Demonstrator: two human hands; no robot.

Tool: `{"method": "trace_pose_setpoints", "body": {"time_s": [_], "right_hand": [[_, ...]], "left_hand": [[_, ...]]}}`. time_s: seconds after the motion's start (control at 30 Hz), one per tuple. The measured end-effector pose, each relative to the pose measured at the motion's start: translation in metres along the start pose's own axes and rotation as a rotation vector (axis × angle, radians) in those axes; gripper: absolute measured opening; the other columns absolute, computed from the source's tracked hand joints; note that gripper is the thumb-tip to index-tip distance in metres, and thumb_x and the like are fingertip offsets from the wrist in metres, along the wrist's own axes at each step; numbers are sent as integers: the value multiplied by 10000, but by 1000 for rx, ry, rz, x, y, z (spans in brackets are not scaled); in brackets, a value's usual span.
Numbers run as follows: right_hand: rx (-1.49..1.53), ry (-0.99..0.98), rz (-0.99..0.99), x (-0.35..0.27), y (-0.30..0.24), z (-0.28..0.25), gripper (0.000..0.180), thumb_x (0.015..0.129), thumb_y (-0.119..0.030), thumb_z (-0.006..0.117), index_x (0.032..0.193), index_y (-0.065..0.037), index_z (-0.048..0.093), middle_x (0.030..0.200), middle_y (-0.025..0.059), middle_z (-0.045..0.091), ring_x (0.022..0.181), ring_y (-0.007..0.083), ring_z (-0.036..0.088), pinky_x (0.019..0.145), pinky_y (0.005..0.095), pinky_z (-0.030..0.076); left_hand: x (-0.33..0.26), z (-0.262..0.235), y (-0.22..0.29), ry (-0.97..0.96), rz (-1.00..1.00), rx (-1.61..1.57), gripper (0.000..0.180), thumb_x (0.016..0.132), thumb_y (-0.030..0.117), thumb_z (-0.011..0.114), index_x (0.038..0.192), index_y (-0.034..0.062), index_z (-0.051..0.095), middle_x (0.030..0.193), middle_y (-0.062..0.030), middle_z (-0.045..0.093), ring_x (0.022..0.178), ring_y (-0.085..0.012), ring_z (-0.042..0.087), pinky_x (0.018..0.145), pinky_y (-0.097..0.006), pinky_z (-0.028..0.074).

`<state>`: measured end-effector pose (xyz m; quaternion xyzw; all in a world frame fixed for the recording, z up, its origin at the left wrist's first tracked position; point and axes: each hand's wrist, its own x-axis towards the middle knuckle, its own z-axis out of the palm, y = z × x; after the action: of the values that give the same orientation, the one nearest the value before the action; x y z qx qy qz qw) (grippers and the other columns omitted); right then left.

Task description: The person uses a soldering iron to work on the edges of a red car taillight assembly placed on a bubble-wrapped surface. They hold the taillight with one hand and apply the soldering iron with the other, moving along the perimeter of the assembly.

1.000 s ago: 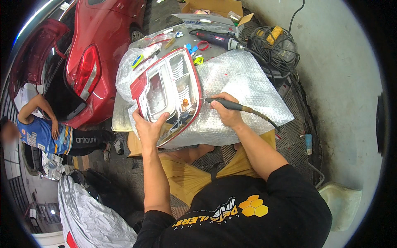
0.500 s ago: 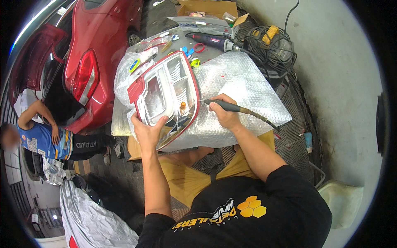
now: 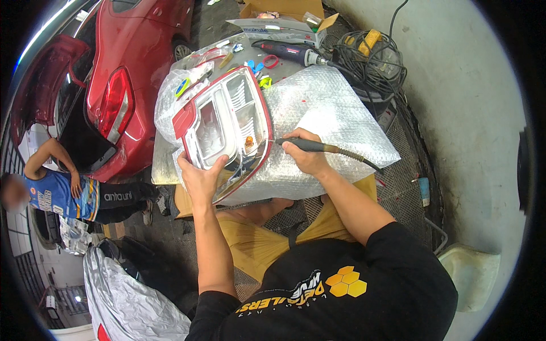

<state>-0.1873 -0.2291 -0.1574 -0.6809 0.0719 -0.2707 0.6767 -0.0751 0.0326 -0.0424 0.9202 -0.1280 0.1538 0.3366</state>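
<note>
A car tail light (image 3: 232,128), with a red rim, clear panels and an amber bulb, lies tilted on silver bubble wrap (image 3: 335,108). My left hand (image 3: 200,177) grips its near left edge, thumb on top. In my right hand (image 3: 306,158) is the dark handpiece of a rotary tool (image 3: 309,144), held like a pen. Its thin tip points left and meets the red rim on the right side of the light; whether it cuts in is too small to tell. A flexible shaft (image 3: 355,156) trails off to the right from the handpiece.
Behind the light lie a power tool (image 3: 290,53), a red tape ring (image 3: 271,61), blue and yellow-green pieces and an opened carton (image 3: 278,28). Coiled black cable (image 3: 372,62) stands by the right wall. A red car (image 3: 136,57) and another person (image 3: 62,187) are at left.
The tool's tip has come up to the light's rim, with my right hand moved slightly left. My left hand still grips the light, shifted a little left.
</note>
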Motion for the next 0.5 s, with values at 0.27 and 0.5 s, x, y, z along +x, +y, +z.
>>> {"method": "trace_pose_setpoints", "body": {"time_s": [0.27,0.5], "right_hand": [[-73,-92,-41,-5,-11,-2,195,928,-168,759,1033,-3,757,801,89,725,723,153,673,667,327,533],[10,23,-41,-2,-4,0,197,929,-156,758,1023,17,752,786,91,711,720,139,662,657,316,518]], "left_hand": [[-1,3,-5,15,-4,-34,1093,678,383,1036,1436,-144,451,1299,-332,667,1208,-424,676,1060,-451,513],[0,1,-4,3,5,-33,1074,690,368,1032,1437,-140,452,1310,-333,664,1203,-417,683,1047,-445,524]]}}
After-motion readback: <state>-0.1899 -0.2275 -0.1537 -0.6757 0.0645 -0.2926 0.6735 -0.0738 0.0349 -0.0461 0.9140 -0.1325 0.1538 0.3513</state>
